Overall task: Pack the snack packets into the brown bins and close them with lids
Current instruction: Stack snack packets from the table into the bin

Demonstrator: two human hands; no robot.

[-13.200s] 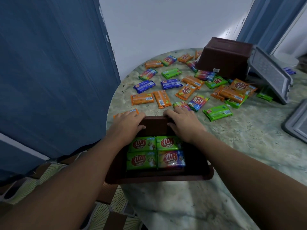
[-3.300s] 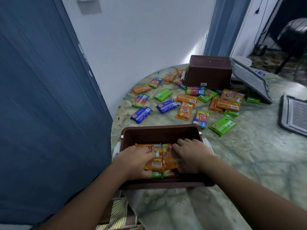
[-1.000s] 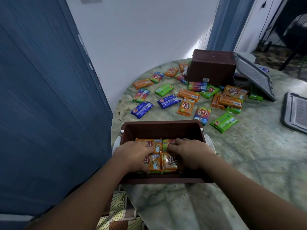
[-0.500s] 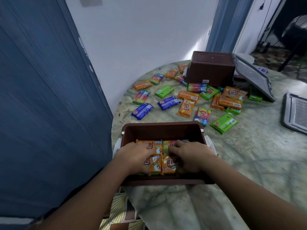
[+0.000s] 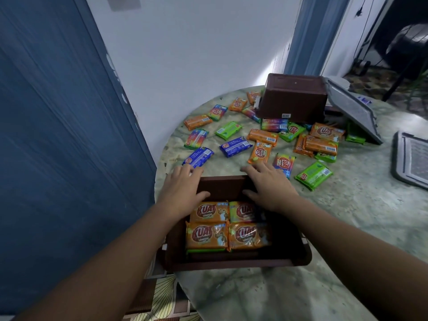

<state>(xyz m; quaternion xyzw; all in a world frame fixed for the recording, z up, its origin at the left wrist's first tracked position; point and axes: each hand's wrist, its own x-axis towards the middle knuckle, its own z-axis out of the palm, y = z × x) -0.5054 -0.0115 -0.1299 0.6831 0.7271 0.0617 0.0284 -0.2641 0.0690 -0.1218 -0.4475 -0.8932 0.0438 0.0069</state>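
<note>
A brown bin (image 5: 298,256) stands at the table's near edge with several orange snack packets (image 5: 207,235) lying flat inside, green ones under them. My left hand (image 5: 183,188) is over the bin's far left rim, fingers spread and reaching to a blue packet (image 5: 199,156). My right hand (image 5: 268,184) is over the far right rim, fingers stretched toward a rainbow packet (image 5: 284,164) and an orange packet (image 5: 260,152). Neither hand holds anything. Several more loose packets lie across the table beyond.
A second brown bin (image 5: 294,98) lies upside down at the back, with a grey lid (image 5: 354,110) leaning on it. Another grey lid (image 5: 412,158) lies flat at the right. A green packet (image 5: 313,174) lies right of my right hand. A blue door stands on the left.
Both hands have lifted off the orange packets in the bin and moved forward over its far rim toward the loose packets. The packed packets now lie uncovered.
</note>
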